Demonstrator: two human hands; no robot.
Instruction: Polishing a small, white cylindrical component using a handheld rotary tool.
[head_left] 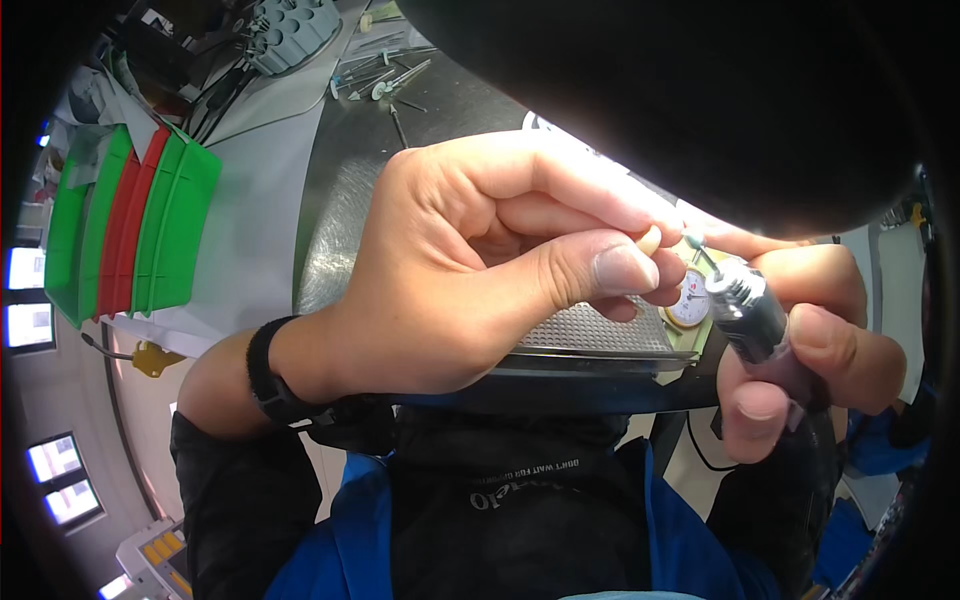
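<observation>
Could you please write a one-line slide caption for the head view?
Left hand pinches a small cream piece while right hand holds a rotary handpiece beside it.

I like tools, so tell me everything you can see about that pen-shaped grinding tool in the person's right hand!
The grinding tool is a slim handpiece with a dark, glossy body and a shiny, ridged metal collar near the front. A thin shaft sticks out, ending in a small pale tip. It points up and left. The right hand wraps its body, thumb pressed along the side. Its tip sits beside a small cream piece pinched by the left hand; contact cannot be told.
</observation>
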